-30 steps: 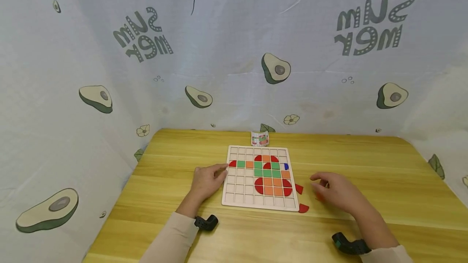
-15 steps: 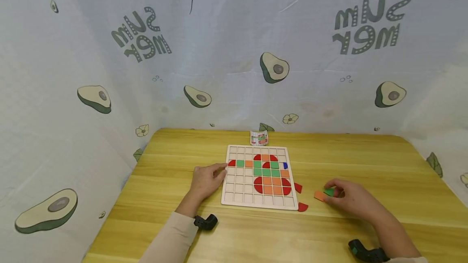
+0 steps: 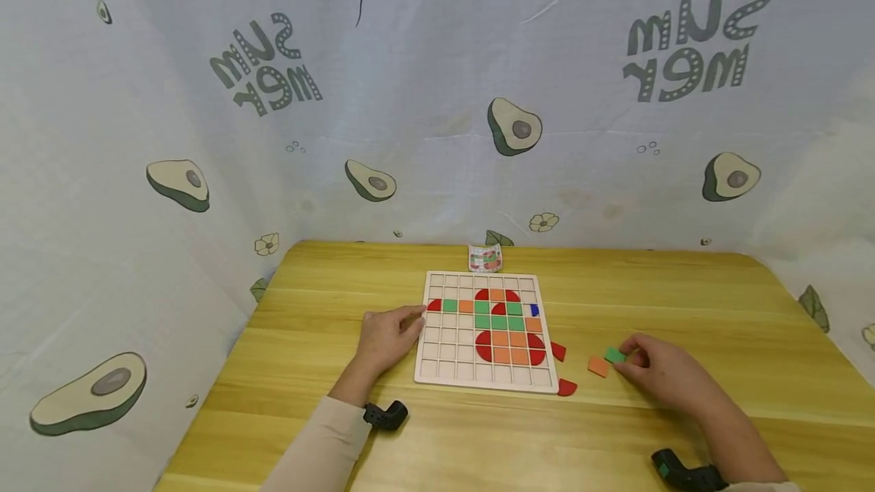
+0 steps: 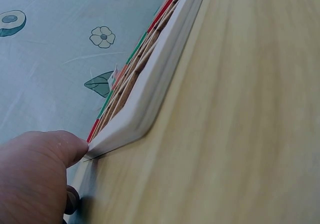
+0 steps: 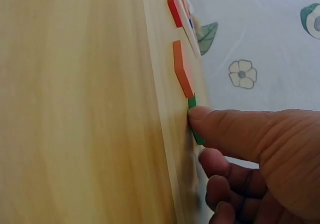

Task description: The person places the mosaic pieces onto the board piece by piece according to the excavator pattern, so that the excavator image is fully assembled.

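Note:
A pale wooden grid board [image 3: 447, 373] lies on the table, with red, green and orange tiles and a blue piece [image 3: 535, 310] in its cells. My left hand [image 3: 388, 340] touches the board's left edge; the left wrist view has its thumb [image 4: 65, 146] against a corner. To the right of the board, my right hand [image 3: 663, 370] pinches a flat green tile [image 3: 613, 355] at the table surface. The thumb lies on that tile in the right wrist view, and the other fingers are curled below. Beside the green tile is an orange tile [image 3: 598, 367].
Two red quarter-round tiles [image 3: 567, 387] lie by the board's right edge. Behind the board stands a small curled card [image 3: 485, 258] with a printed coloured pattern. A printed cloth [image 3: 437, 97] hangs along the back and sides of the table [image 3: 314, 287].
My right hand has moved away from the board, to the right, and now has the green tile between its fingers. The orange tile has come into view. My left hand stays put.

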A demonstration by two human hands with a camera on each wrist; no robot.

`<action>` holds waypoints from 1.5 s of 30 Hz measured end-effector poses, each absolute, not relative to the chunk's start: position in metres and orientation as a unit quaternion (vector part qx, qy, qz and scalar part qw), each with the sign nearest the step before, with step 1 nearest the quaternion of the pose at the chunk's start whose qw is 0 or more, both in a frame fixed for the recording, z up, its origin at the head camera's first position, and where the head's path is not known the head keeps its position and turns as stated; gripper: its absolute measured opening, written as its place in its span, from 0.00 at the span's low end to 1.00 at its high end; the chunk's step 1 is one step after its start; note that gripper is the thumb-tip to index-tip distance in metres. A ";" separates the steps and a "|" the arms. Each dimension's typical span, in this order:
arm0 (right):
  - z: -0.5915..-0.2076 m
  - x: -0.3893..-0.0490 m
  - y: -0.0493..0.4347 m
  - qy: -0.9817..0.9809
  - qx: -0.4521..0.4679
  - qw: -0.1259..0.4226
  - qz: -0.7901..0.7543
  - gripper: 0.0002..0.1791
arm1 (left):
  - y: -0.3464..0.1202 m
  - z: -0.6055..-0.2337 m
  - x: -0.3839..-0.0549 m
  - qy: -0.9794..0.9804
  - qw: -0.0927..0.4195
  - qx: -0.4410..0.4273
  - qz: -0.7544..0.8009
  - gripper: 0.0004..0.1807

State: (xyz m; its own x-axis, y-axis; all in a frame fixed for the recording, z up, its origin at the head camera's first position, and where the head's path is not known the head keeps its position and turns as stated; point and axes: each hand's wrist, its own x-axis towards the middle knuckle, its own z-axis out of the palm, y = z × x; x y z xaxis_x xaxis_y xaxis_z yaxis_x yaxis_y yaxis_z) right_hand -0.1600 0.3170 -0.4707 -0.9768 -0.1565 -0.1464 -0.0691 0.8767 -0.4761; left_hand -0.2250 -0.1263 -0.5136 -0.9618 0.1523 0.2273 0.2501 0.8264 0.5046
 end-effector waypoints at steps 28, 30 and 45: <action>-0.450 -0.195 0.157 0.947 -0.168 0.071 -0.266 0.12 | -0.130 -0.514 -0.227 -0.953 0.081 -0.110 -0.271 0.17; -0.451 -0.199 0.145 0.943 -0.173 0.075 -0.275 0.11 | -0.130 -0.515 -0.228 -0.953 0.079 -0.111 -0.271 0.17; -0.468 -0.227 0.074 0.942 -0.199 0.077 -0.260 0.11 | -0.131 -0.515 -0.232 -0.953 0.080 -0.115 -0.267 0.17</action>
State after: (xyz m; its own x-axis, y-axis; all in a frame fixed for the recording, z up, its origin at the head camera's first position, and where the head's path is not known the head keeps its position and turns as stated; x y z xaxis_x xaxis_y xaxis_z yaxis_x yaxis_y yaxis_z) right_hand -0.2273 0.0740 -0.4678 -0.9088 -0.4151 -0.0421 -0.3347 0.7857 -0.5202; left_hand -0.2323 -0.1314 -0.5154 -0.9606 0.1765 0.2148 0.2624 0.8305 0.4912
